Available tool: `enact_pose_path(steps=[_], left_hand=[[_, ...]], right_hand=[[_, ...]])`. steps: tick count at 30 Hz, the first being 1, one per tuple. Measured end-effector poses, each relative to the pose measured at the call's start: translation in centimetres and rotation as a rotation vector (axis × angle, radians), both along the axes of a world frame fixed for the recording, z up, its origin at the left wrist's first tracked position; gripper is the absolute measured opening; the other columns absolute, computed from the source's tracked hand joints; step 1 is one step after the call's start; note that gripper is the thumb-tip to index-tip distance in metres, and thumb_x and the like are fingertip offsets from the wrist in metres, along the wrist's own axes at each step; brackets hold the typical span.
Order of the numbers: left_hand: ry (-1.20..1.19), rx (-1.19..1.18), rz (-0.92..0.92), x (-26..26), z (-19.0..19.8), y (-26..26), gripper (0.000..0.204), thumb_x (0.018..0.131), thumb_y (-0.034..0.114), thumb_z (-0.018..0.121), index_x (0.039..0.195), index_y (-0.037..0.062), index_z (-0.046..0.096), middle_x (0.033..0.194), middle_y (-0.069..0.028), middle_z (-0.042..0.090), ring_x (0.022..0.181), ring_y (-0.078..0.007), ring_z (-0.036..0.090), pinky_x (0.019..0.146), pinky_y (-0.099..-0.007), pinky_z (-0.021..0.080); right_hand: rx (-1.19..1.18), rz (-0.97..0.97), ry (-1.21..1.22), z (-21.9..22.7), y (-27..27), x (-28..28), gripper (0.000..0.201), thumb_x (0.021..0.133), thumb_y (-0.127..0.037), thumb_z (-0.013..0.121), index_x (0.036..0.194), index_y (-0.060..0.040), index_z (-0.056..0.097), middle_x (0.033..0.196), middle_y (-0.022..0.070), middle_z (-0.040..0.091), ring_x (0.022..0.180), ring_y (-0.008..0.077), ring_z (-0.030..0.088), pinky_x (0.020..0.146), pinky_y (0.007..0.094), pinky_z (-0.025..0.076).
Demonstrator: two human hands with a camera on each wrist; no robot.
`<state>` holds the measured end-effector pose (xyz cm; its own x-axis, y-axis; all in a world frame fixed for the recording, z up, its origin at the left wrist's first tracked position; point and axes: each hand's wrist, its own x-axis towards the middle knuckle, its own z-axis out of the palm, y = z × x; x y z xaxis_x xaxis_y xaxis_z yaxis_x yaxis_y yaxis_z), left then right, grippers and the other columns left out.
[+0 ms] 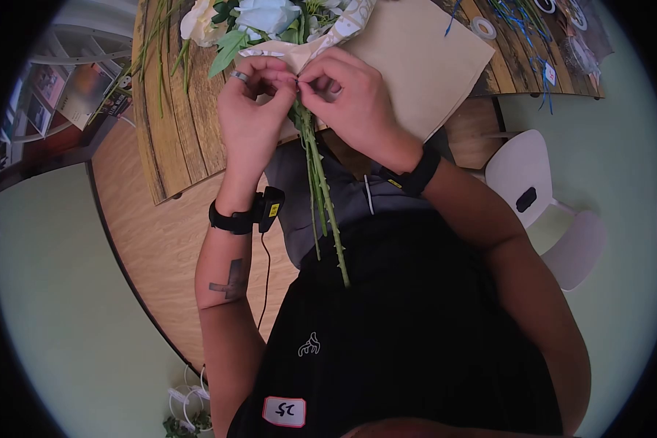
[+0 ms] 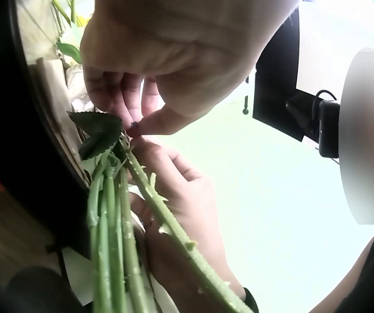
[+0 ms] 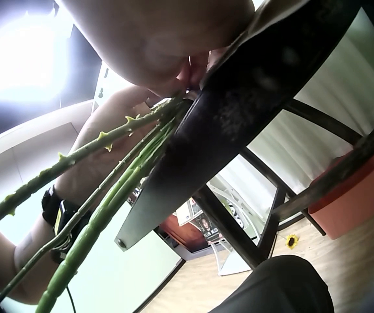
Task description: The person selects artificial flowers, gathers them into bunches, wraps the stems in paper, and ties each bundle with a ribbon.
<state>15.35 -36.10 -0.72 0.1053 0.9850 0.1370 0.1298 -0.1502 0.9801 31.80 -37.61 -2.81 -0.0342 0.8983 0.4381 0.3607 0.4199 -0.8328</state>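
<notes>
A bouquet with a pale blue rose and a cream flower lies at the table edge in patterned wrapping paper. Its thorny green stems hang toward the person's lap. My left hand and right hand meet at the neck of the bouquet, fingertips nearly touching. In the left wrist view, the left hand pinches a small blue tie above the stems, and the right hand pinches at the same spot. The right wrist view largely hides the fingertips.
Brown paper sheets lie right of the bouquet on the wooden table. Farther right are a tape roll and blue ties. Loose stems lie at left. A white chair stands at right; an orange bin is below.
</notes>
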Motion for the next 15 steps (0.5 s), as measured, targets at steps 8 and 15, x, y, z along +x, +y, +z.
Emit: enact_pose_path(steps=[8, 15], left_hand=[[-0.118, -0.054, 0.105, 1.0, -0.5, 0.0, 0.022, 0.084, -0.002, 0.071, 0.104, -0.0005, 0.063, 0.090, -0.0044, 0.068, 0.081, -0.0088, 0.062, 0.077, -0.0221, 0.049], [-0.131, -0.041, 0.189, 1.5, -0.4, -0.2, 0.023, 0.083, -0.002, 0.070, 0.104, -0.0007, 0.060, 0.090, -0.0054, 0.069, 0.080, -0.0094, 0.063, 0.075, -0.0231, 0.050]], right_hand=[[0.009, -0.022, -0.009, -0.1, 0.1, -0.3, 0.010, 0.081, -0.002, 0.073, 0.088, -0.0016, 0.066, 0.087, 0.0036, 0.064, 0.070, 0.0142, 0.066, 0.062, 0.0263, 0.052], [0.026, -0.060, -0.043, -0.2, 0.2, -0.5, 0.011, 0.081, -0.002, 0.073, 0.086, -0.0006, 0.064, 0.087, 0.0048, 0.063, 0.070, 0.0151, 0.067, 0.061, 0.0281, 0.054]])
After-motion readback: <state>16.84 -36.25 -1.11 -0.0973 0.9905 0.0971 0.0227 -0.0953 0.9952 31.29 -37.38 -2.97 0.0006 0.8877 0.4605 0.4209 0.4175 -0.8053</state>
